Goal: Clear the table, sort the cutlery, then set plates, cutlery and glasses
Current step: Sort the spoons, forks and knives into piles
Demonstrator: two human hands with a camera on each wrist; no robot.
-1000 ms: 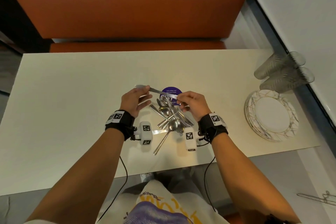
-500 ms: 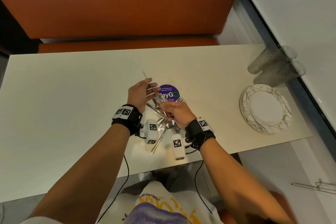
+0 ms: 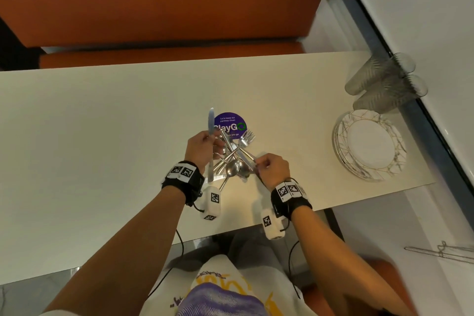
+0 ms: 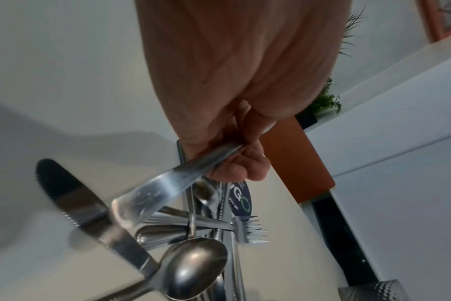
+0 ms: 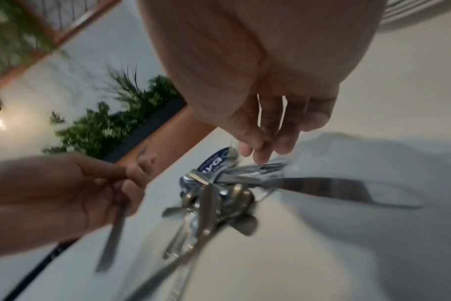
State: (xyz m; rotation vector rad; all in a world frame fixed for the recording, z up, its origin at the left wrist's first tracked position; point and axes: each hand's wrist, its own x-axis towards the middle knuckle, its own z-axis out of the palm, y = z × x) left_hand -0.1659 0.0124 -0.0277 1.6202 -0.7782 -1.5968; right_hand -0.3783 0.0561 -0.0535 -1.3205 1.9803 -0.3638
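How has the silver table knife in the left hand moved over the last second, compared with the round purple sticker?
Yes. The silver table knife turned from lying across above the round purple sticker to standing along its left side.

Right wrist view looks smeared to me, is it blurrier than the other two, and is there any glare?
Yes: the right wrist view is the most motion-blurred, the cutlery pile and plants streaked; the left wrist view is sharper on the spoon, though the held knife is soft; the head view is crisp at the centre, its edges bent by the wide lens; glare is limited to small highlights on the metal.
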